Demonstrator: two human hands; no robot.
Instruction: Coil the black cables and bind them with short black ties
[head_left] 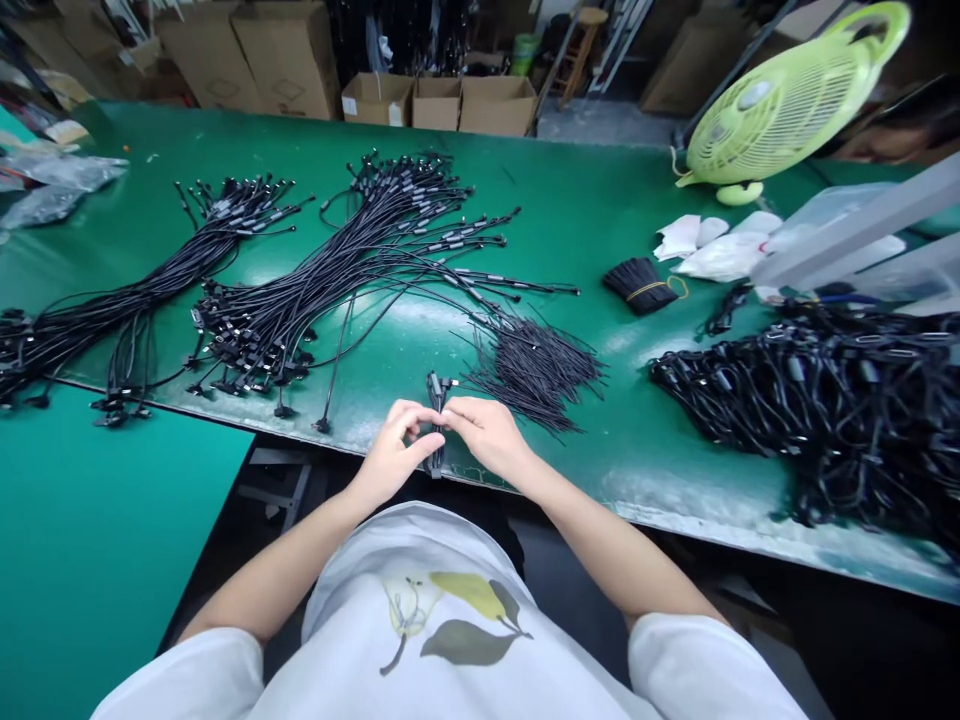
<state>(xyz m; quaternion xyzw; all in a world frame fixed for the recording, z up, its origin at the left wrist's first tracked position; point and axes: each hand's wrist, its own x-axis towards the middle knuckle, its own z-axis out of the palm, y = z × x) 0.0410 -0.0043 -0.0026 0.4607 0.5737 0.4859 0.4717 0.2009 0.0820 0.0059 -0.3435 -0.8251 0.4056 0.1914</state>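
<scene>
A folded black cable [435,400] stands upright between my two hands at the near edge of the green table [585,200]. My left hand [394,455] pinches its middle from the left, fingers closed round it. From the right, my right hand [487,432] grips the same bundle with fingers pressed together. Just right of my hands lies a loose heap of thin black ties [536,365]. Long black cables with plugs [352,270] fan out across the table's middle, and another bunch [127,290] lies at the left.
A big pile of coiled black cables [825,400] fills the right side. A banded bundle of black ties [641,283], white bags [712,250] and a green fan [787,100] sit at the back right. Cardboard boxes [439,100] stand behind the table. A second green surface [90,540] lies at lower left.
</scene>
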